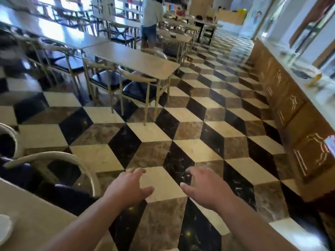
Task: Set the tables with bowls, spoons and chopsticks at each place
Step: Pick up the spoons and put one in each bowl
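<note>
— What are the hands holding?
— Nothing. The left hand (127,187) and right hand (205,189) hang over the floor (181,124), fingers loosely spread.
— Any tableware?
— One white dish (4,228), cut off by the left edge, on the near table (36,221). Bowl or plate, I cannot tell.
— Farther off?
— A far table (134,57) at left; a blurred person (152,19) beyond.

A white round dish (4,230), cut off by the lower-left frame edge, lies flat on a beige rectangular tabletop (36,220). A second beige rectangular table (130,58) stands upright at upper centre, well apart.
</note>
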Tool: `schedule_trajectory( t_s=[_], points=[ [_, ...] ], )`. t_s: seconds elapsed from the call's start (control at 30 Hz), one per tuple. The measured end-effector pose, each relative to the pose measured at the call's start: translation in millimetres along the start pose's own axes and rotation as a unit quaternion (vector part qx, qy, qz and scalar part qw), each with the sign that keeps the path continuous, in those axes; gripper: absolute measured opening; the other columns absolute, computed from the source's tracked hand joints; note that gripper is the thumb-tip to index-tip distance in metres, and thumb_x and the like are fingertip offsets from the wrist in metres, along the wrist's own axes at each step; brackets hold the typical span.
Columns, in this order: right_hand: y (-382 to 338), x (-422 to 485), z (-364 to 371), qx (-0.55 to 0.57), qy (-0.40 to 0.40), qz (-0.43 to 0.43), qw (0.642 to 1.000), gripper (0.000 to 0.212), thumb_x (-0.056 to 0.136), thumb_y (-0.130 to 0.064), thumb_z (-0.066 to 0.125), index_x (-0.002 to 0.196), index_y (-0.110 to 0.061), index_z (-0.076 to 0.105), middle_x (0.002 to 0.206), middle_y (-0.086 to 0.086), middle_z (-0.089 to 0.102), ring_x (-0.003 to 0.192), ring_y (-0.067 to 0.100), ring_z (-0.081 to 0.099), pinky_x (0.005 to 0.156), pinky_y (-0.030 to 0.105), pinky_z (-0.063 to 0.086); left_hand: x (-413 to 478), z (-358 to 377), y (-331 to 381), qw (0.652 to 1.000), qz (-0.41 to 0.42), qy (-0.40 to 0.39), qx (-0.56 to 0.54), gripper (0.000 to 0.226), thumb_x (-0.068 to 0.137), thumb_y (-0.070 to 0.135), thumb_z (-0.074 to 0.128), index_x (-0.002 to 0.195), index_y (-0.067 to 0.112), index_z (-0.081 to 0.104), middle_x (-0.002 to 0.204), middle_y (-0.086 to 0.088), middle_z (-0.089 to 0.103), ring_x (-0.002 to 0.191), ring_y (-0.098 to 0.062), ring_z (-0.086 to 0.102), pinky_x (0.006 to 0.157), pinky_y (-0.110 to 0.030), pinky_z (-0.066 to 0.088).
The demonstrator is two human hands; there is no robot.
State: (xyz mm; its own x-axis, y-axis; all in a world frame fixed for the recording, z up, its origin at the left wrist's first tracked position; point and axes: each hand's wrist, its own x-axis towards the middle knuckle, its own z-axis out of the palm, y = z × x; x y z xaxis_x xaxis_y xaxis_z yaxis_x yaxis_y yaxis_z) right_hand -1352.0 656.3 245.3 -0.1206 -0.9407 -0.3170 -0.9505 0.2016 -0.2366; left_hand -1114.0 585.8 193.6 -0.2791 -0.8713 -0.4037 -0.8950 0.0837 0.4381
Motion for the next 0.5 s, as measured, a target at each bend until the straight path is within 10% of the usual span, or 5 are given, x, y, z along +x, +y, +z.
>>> schedule_trajectory(
  t_s=[0.5],
  points=[
    [-70.4, 333.5, -57.2, -0.013, -0.056, -0.187, 0.981, 0.063, 0.101, -0.065, 0.051, 0.156, -0.036, 0.042, 0.158, -0.011, 0.049, 0.146, 0.014, 0.044, 0.115, 0.038, 0.043, 208.0, -126.4, -47.0, 0.981, -0.153, 0.113, -0.039, 0.079, 0.088, 0.072, 0.068, 0.158, 0.045, 0.04, 0.164, 0.008, 0.046, 0.151, -0.016, 0.044, 0.118, -0.042, 0.048]
  ],
)
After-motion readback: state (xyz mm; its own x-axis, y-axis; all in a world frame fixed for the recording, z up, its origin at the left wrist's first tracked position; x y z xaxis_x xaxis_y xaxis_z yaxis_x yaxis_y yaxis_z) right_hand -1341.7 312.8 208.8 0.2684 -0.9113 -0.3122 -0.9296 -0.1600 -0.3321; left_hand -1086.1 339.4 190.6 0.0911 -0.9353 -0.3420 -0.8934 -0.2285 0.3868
